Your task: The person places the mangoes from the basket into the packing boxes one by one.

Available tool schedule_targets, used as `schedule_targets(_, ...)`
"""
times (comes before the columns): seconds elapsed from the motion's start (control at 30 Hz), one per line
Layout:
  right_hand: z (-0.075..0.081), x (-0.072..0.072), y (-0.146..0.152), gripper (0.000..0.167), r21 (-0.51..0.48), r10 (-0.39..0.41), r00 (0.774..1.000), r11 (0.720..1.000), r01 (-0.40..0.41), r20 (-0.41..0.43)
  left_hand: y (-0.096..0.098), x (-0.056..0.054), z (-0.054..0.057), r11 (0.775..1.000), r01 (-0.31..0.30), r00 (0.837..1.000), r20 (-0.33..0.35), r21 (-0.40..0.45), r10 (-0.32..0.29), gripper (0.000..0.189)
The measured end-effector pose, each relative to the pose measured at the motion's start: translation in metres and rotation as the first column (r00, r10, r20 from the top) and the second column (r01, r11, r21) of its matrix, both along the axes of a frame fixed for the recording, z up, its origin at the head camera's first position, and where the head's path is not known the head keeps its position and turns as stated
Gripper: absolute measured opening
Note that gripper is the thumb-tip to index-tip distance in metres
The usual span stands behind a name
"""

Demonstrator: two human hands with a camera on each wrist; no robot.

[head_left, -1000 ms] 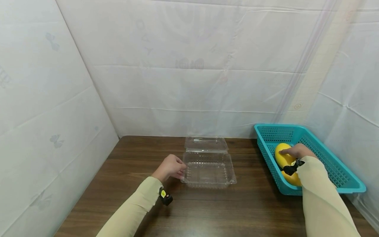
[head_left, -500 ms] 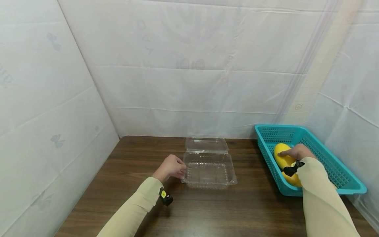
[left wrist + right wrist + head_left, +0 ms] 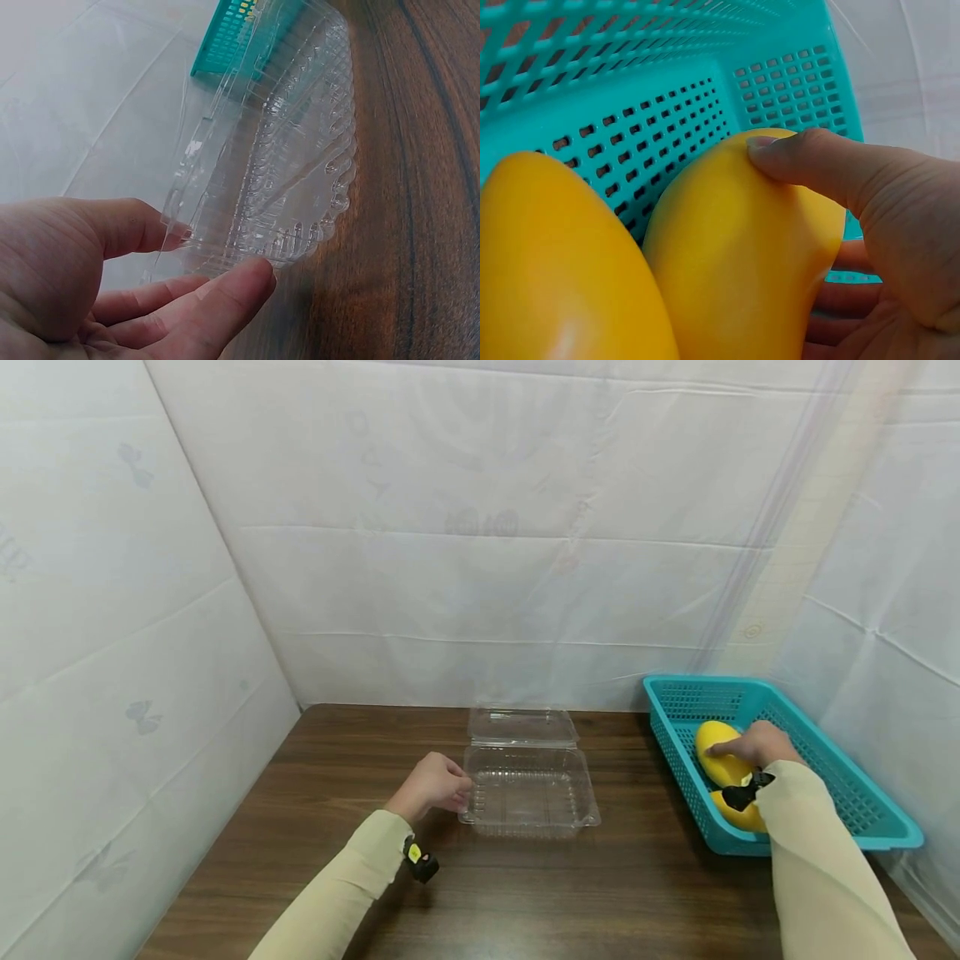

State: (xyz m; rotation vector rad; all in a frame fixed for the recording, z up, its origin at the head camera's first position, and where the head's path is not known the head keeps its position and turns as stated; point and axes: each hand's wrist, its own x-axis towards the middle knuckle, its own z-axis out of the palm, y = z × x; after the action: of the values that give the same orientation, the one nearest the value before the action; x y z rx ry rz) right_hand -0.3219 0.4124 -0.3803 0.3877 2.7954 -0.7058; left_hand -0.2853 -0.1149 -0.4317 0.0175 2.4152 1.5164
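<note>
My left hand [image 3: 435, 783] pinches the left edge of a clear plastic clamshell container [image 3: 528, 793] that stands with its lid [image 3: 522, 725] folded back toward the wall. In the left wrist view, the thumb is on the rim side and the fingers lie against the outer wall of the container [image 3: 292, 150]. On the right, my right hand [image 3: 761, 745] grips a yellow mango [image 3: 727, 240] inside the turquoise basket [image 3: 678, 777], thumb over its top and fingers round its far side. A second mango [image 3: 562, 262] lies beside it, partly covered by the wrist in the head view.
The perforated basket stands at the right end of the brown wooden table [image 3: 570, 893], close to the white sheeting [image 3: 892, 693]. More white sheeting [image 3: 420, 610] hangs along the back and left. Bare tabletop lies between the container and the basket.
My right hand has shifted very slightly to the right while holding the mango. The left hand and the container have stayed in place.
</note>
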Motion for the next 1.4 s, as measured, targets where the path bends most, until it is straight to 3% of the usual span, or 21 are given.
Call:
schedule_targets(0.23, 0.001, 0.0, 0.001, 0.068, -0.02, 0.031, 0.999, 0.999, -0.031, -0.041, -0.001, -0.001, 0.0, 1.0, -0.006, 1.0, 0.008, 0.005, 0.006, 0.023)
schedule_targets(0.4, 0.005, -0.001, 0.0, 0.078, -0.031, 0.077, 0.993, 0.996, -0.08, -0.085, -0.002, -0.001, -0.001, 1.0, -0.008, 1.0, 0.004, 0.008, 0.008, 0.022)
schedule_targets(0.87, 0.021, -0.004, -0.014, 0.093, 0.09, 0.158, 0.966, 0.986, -0.142, -0.203, -0.001, 0.0, -0.002, 1.0, -0.021, 1.0, -0.012, -0.006, 0.021, 0.021)
schedule_targets(1.4, 0.04, 0.006, -0.025, 0.094, 0.153, 0.209, 0.942, 0.973, -0.173, -0.264, -0.002, -0.001, -0.005, 1.0, -0.017, 1.0, -0.027, -0.011, 0.017, 0.021)
